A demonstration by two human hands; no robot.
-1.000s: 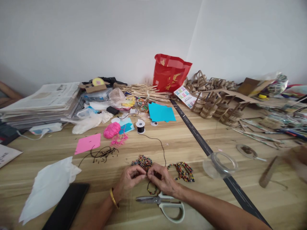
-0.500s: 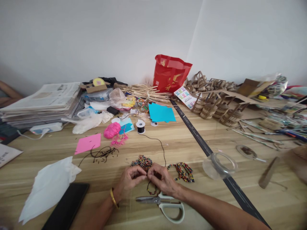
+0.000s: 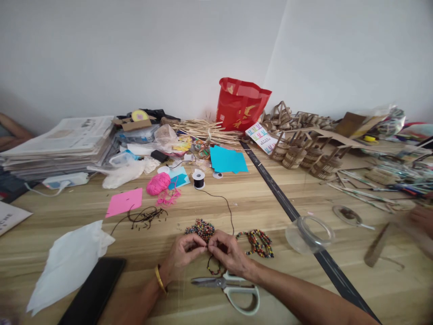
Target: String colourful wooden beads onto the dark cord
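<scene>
My left hand (image 3: 185, 249) and my right hand (image 3: 227, 251) meet fingertip to fingertip, each pinching a dark cord whose ends are mostly hidden by the fingers. Below them hangs a small loop of beaded cord (image 3: 214, 271) with a few coloured beads. Just beyond the fingertips lies a heap of multicoloured beads (image 3: 202, 229). Finished-looking bead strands (image 3: 259, 243) rest to the right of my right hand. Under my right wrist are scissors (image 3: 233, 289) with pale handles, blades pointing left. A black cord (image 3: 227, 203) runs from a white spool (image 3: 199, 179) toward my right hand.
Left are a black phone-like slab (image 3: 94, 291), white paper (image 3: 67, 262), cord scraps (image 3: 145, 217) and pink yarn (image 3: 158, 183). A clear tape ring (image 3: 311, 234) sits at right. Another person's hand (image 3: 422, 221) is at the right edge. Small wooden baskets (image 3: 294, 155) stand behind.
My hands hold nearly the same pinch and place. At the right edge, the other person's hand has shifted, blurred by motion.
</scene>
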